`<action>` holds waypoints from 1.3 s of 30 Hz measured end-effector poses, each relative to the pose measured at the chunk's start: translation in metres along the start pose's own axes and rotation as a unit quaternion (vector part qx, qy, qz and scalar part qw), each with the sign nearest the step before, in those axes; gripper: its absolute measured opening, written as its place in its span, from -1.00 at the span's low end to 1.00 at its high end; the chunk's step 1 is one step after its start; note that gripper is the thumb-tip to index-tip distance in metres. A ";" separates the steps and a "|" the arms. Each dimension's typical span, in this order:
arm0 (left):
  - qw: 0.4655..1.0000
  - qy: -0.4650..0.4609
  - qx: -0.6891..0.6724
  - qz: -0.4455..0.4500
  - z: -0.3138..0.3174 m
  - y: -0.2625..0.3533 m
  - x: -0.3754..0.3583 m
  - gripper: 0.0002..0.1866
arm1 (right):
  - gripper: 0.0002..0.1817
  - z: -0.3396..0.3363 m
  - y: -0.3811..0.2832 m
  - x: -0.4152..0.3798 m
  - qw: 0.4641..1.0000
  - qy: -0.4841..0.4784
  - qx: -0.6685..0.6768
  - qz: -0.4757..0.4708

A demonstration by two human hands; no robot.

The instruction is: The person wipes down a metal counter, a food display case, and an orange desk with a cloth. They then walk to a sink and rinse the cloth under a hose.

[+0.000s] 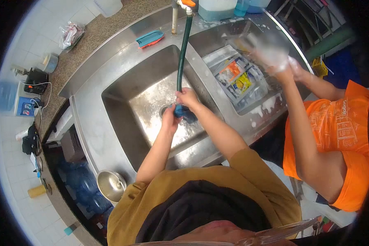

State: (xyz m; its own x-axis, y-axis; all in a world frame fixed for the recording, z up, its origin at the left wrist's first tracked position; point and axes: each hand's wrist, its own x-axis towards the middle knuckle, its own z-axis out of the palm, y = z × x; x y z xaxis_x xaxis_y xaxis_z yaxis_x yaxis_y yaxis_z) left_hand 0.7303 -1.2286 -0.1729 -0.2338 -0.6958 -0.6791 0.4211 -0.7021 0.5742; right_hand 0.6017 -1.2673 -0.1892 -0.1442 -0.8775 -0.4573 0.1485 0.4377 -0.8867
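Observation:
Over the left sink basin my two hands are close together. My right hand is closed round the lower end of a green hose, which hangs from a tap with an orange handle. My left hand grips a small dark-blue object just below the hose end. Its kind I cannot make out, as fingers partly cover it. The drain lies behind the hands, and the basin floor looks wet.
At the right, a co-worker in an orange shirt has soapy hands over the second basin, which holds printed plastic packets. A teal scrubbing brush lies behind my basin. A metal bowl stands at the counter's front left corner.

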 end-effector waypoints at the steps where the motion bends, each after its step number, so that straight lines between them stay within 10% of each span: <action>1: 1.000 0.006 -0.009 -0.004 0.001 0.006 -0.006 -0.87 | -0.79 -0.002 0.002 -0.002 0.996 0.005 0.086 0.023; 4: 1.000 0.005 -0.009 -0.013 -0.007 0.022 -0.023 -0.82 | -0.77 -0.013 0.014 0.001 0.967 0.030 0.244 0.062; 15: 0.995 -0.029 -0.030 0.089 0.008 0.061 -0.090 -0.88 | -0.66 -0.170 -0.036 -0.013 0.940 0.113 -0.321 -0.023; 21: 0.990 -0.028 0.063 0.120 0.006 0.059 -0.096 -0.83 | -0.81 -0.225 0.008 0.042 0.981 0.098 -0.151 -0.068; 25: 0.983 -0.034 0.099 0.153 0.015 0.067 -0.108 -0.87 | -0.73 -0.183 -0.002 0.022 0.835 0.312 -0.420 -0.172; 28: 0.977 -0.033 0.121 0.174 0.025 0.074 -0.122 -0.88 | -0.43 -0.133 -0.031 -0.050 0.806 0.308 -0.384 -0.330; 31: 0.972 -0.052 0.130 0.189 0.035 0.078 -0.136 -0.88 | -0.17 -0.063 -0.033 -0.120 0.923 -0.041 -0.201 -0.325; 32: 0.969 -0.069 0.137 0.191 0.036 0.080 -0.139 -0.88 | 0.03 -0.046 -0.009 -0.117 0.875 -0.126 -0.260 -0.389; 34: 0.965 -0.099 0.142 0.200 0.043 0.082 -0.149 -0.87 | 0.21 -0.006 -0.010 -0.134 0.895 -0.148 -0.232 -0.350; 39: 0.952 -0.074 0.081 0.284 0.007 0.101 -0.167 -0.86 | -0.45 0.021 0.030 -0.084 0.923 0.021 -0.261 -0.282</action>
State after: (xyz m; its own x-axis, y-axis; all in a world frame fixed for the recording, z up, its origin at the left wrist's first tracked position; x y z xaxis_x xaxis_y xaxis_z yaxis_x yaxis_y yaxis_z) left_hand 0.8055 -1.1847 0.0020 -0.1339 -0.9759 -0.1725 0.3795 -0.2113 0.9008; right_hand 0.6388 -1.1850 -0.1759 -0.0936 -0.9912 0.0937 -0.4509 -0.0416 -0.8916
